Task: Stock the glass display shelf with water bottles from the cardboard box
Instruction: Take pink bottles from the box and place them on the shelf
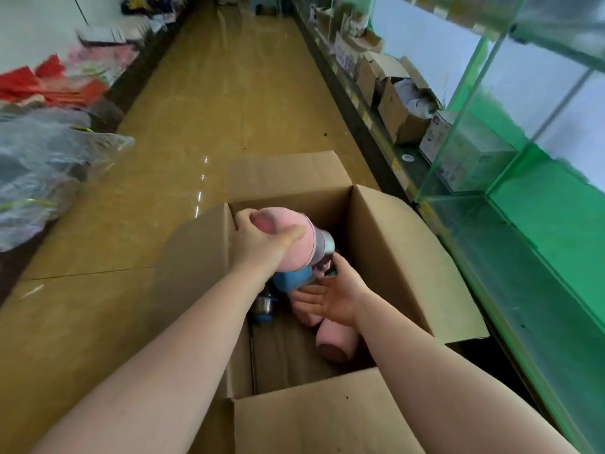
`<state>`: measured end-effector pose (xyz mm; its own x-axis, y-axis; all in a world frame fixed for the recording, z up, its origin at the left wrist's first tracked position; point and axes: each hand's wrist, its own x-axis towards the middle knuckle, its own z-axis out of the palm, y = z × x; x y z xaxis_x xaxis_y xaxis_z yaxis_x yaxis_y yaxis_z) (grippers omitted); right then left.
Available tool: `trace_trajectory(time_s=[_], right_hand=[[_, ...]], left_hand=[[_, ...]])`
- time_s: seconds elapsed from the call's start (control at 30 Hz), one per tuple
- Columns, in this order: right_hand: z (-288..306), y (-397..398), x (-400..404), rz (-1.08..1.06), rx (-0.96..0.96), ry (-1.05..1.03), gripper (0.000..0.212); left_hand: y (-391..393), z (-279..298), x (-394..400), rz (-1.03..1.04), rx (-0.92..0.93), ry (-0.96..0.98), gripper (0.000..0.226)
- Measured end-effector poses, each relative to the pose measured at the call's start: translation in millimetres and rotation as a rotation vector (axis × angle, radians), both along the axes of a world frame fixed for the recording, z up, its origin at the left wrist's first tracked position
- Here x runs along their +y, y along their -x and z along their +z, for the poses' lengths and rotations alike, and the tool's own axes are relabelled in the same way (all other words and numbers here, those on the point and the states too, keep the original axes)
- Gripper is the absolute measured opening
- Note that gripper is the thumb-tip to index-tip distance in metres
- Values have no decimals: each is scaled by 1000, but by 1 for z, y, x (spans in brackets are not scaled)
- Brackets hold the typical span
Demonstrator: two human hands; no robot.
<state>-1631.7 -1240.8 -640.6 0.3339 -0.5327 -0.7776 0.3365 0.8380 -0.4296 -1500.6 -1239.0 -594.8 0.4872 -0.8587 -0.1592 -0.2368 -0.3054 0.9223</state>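
An open cardboard box [393, 244] stands on the floor in front of me. My left hand [258, 244] grips a pink water bottle [298, 244] by its base and holds it tilted above the box, cap end pointing right. My right hand [337, 296] is inside the box, fingers spread and relaxed, reaching toward the bottles lying there. A blue bottle [291, 280] and another pink bottle [337, 342] lie on the box bottom. The glass display shelf [510, 224] with green-tinted panes runs along the right.
Brown boxes [396, 106] and white cartons [438, 139] line the lower shelf further along on the right. Plastic-wrapped goods [42, 165] and red items [49, 83] pile up on the left. A glossy tan floor aisle [229, 109] stretches ahead.
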Motion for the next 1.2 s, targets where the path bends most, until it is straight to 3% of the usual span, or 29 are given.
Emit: trace_trajectory(time_s=[0.1, 0.2, 0.27, 0.4, 0.5, 0.7, 0.83, 1.07, 1.13, 1.2], right_hand=[[31, -12, -9, -122, -149, 68, 63], [54, -17, -25, -144, -113, 134, 65], [69, -14, -38, -117, -59, 194, 70], [109, -3, -56, 92, 4, 402, 32], [134, -1, -72, 217, 165, 598, 22], [180, -12, -95, 218, 314, 890, 42], [199, -16, -113, 168, 314, 950, 35], [236, -11, -140, 196, 371, 969, 52], [258, -3, -149, 199, 324, 955, 59], [285, 3, -156, 88, 226, 891, 47]], left_hand=[[5, 14, 4, 16, 67, 94, 69], [4, 20, 7, -38, 105, 141, 67], [-2, 23, 7, -110, 164, 165, 78], [-16, 35, 4, -293, 172, 149, 102], [-21, 46, -7, -431, 174, 135, 101], [-19, 79, -45, -517, 29, 220, 94], [-16, 103, -66, -451, -25, 318, 85], [-14, 137, -106, -435, 1, 373, 80], [-13, 162, -117, -428, 15, 413, 86], [-13, 195, -128, -422, 31, 445, 92]])
